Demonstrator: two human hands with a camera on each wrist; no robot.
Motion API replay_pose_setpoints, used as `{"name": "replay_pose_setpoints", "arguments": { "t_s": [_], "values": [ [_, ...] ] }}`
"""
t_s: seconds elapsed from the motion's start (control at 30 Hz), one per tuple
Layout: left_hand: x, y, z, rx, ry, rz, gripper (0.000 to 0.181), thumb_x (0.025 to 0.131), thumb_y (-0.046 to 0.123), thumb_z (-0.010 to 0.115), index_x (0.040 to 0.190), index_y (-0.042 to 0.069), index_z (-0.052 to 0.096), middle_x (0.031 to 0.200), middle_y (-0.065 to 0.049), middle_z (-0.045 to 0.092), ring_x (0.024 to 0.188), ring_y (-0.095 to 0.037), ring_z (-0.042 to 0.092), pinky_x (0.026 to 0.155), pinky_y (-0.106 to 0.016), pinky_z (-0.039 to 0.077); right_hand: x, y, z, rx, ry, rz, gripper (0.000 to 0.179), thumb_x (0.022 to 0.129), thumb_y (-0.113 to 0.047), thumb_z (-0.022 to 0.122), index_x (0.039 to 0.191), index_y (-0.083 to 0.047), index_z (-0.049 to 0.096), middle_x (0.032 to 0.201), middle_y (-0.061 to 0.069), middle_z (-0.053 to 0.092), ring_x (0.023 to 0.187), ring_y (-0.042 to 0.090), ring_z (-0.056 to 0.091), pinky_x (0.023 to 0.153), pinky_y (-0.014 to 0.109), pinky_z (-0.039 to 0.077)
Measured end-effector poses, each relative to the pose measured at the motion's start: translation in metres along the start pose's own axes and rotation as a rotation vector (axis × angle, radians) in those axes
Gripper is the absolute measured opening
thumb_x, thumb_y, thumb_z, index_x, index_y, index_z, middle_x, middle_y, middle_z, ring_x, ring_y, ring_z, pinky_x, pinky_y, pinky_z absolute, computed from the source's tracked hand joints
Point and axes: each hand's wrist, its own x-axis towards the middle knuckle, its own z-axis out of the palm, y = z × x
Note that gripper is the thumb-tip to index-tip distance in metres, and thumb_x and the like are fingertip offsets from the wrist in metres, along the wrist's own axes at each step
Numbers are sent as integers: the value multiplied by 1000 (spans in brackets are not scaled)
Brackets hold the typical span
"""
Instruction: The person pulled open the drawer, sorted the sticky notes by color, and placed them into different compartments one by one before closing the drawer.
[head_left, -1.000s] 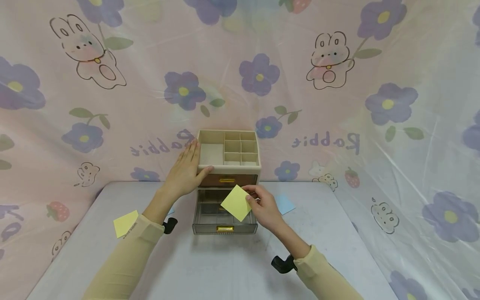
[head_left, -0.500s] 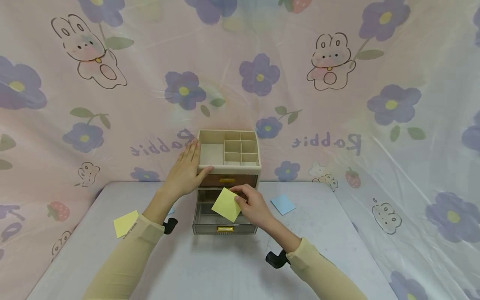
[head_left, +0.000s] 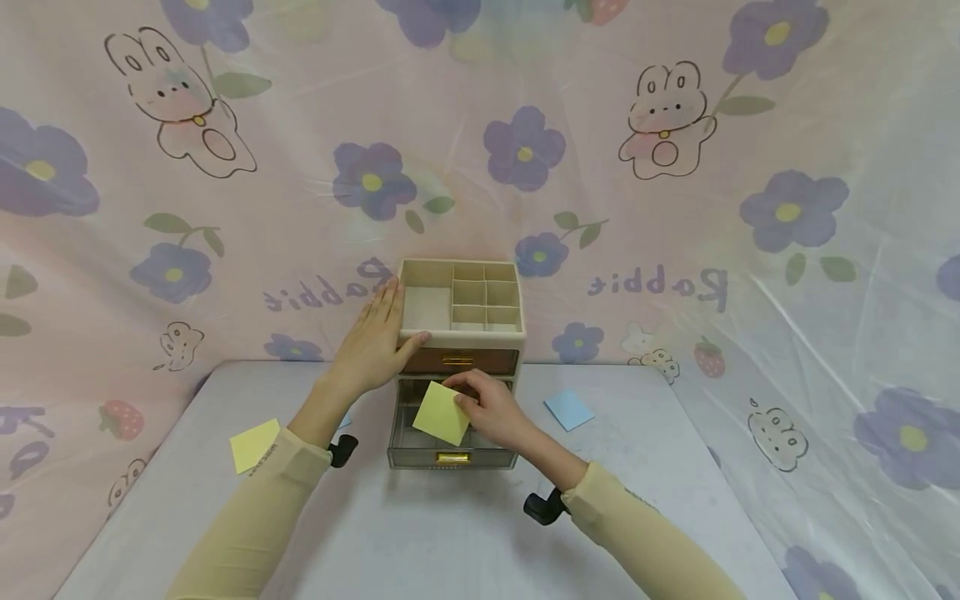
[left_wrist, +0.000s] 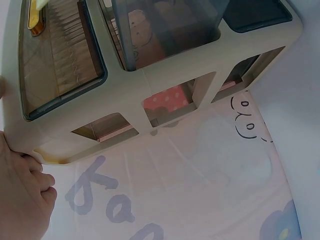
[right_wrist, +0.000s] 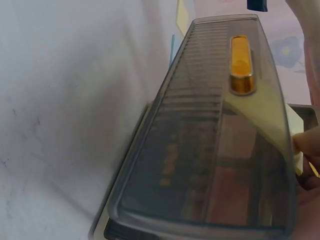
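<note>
A cream desk organizer (head_left: 462, 340) with divided top compartments stands at the back of the table. My left hand (head_left: 369, 350) rests along its left side, fingers straight and thumb over the front edge. The lower smoky clear drawer (head_left: 416, 458) is pulled out; the drawer above (head_left: 427, 361) is closed. My right hand (head_left: 491, 412) pinches a yellow sticky note pad (head_left: 438, 414) by its right side, over the pulled-out drawer. In the right wrist view, the drawer front (right_wrist: 195, 125) partly covers the pad (right_wrist: 295, 120) and fingers.
Another yellow sticky note pad (head_left: 253, 446) lies on the white table (head_left: 420, 533) at the left, partly behind the sleeve. A blue pad (head_left: 569, 409) lies right of the organizer. A bit of blue (head_left: 345, 420) shows beside the left wrist. A patterned curtain (head_left: 465, 225) hangs behind.
My right hand has moved left with the yellow sticky note pad, further over the pulled-out drawer, uncovering the blue pad. The left hand stays on the organizer.
</note>
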Motion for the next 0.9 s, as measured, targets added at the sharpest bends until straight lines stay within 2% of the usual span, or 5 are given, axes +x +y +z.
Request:
{"name": "replay_pose_setpoints", "arguments": {
  "t_s": [0.33, 0.63, 0.9],
  "values": [
    [-1, -2, 1, 17, 9, 16, 93, 108, 59, 39, 163, -6, 0, 172, -24, -2, 159, -43, 3, 127, -59, 13, 13, 4, 10, -57, -98, 14, 26, 105, -5, 59, 129, -8, 70, 123, 7, 68, 98, 16, 66, 76, 29, 56],
    [-1, -2, 1, 16, 17, 16, 93, 108, 58, 41, 163, -6, 1, 172, -24, -2, 159, -43, 4, 127, -59, 13, 24, 6, 18, -96, -199, -6, 26, 103, -4, 61, 126, -9, 72, 127, 6, 70, 114, 19, 64, 94, 37, 55],
    [-2, 0, 0, 14, 8, 16, 94, 108, 60, 38, 163, -6, 0, 172, -22, -4, 159, -43, 3, 127, -58, 12, 28, 12, 28, -113, -237, -8, 24, 102, -3, 63, 123, -8, 74, 118, 5, 74, 102, 15, 66, 86, 30, 56]
  ]
}}
